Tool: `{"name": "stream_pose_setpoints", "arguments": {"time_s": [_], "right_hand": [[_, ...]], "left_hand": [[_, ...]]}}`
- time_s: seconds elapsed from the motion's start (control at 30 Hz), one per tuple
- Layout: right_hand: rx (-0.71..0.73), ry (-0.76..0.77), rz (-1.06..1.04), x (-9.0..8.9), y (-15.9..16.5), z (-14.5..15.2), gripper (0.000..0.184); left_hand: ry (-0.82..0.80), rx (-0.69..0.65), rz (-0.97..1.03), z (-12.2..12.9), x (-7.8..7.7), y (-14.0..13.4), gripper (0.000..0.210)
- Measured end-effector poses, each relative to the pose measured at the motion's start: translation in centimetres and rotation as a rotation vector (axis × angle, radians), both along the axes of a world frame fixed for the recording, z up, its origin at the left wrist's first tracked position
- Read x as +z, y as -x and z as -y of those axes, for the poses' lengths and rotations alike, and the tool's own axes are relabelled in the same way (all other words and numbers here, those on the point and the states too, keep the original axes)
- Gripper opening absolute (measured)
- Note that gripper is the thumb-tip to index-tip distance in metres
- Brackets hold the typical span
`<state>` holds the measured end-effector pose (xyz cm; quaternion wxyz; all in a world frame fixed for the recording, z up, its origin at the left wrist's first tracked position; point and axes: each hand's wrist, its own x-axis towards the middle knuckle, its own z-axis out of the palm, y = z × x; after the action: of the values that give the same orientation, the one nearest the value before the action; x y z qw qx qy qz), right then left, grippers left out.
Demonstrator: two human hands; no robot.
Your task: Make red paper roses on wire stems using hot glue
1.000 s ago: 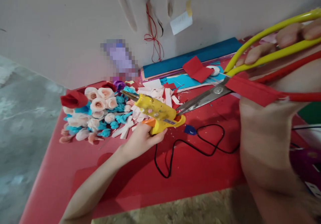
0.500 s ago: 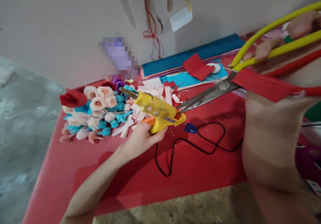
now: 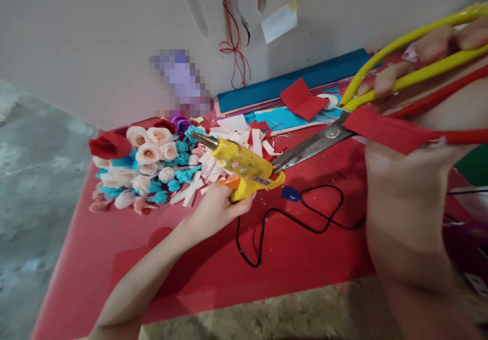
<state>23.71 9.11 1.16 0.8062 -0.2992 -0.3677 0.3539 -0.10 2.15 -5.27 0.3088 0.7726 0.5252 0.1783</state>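
My left hand point(image 3: 219, 209) is wrapped round the handle of a yellow glue gun point(image 3: 244, 166) whose metal nozzle points up and left. My right hand point(image 3: 427, 50) grips large scissors point(image 3: 331, 134) by their yellow handles. The scissor blades look closed, with their tips at the back end of the glue gun; whether they touch I cannot tell. A red paper strip point(image 3: 389, 129) on a red stem point(image 3: 457, 136) lies across the right wrist, below the handles. Part of the right hand is cut off by the frame edge.
Paper flowers point(image 3: 148, 152) in white, blue and red lie at the left of the red table point(image 3: 305, 258). Pale paper scraps point(image 3: 229, 142) lie beside them. A black cord point(image 3: 263, 228) loops in front. A blue roll point(image 3: 293, 83) and red paper point(image 3: 303, 100) rest by the wall.
The scissors and my right hand have shifted slightly left with the red strip. The glue gun sits slightly farther right in view. Both hands keep their holds.
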Motion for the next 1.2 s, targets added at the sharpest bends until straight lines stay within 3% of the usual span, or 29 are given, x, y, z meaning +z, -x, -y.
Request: {"name": "stream_pose_setpoints", "arguments": {"time_s": [0.1,0.23,0.57,0.87,1.2], "right_hand": [[-0.051,-0.105,-0.012,-0.1,0.5,-0.4,0.056],[-0.105,-0.019,-0.045,-0.1,0.7,-1.2,0.062],[-0.229,-0.042,0.024,-0.4,0.8,-1.5,0.058],[-0.193,0.058,0.123,-1.2,0.0,-2.5,0.056],[-0.154,0.039,0.086,-1.0,0.2,-2.7,0.054]], "left_hand": [[-0.002,-0.005,-0.012,0.0,-0.1,-0.1,0.034],[0.002,-0.01,-0.024,0.1,-0.3,-0.1,0.034],[0.021,-0.04,-0.027,-0.1,-0.5,0.2,0.03],[0.123,-0.091,0.031,-0.6,-0.4,0.4,0.025],[0.322,-0.127,0.169,-0.4,0.4,0.5,0.03]]}}
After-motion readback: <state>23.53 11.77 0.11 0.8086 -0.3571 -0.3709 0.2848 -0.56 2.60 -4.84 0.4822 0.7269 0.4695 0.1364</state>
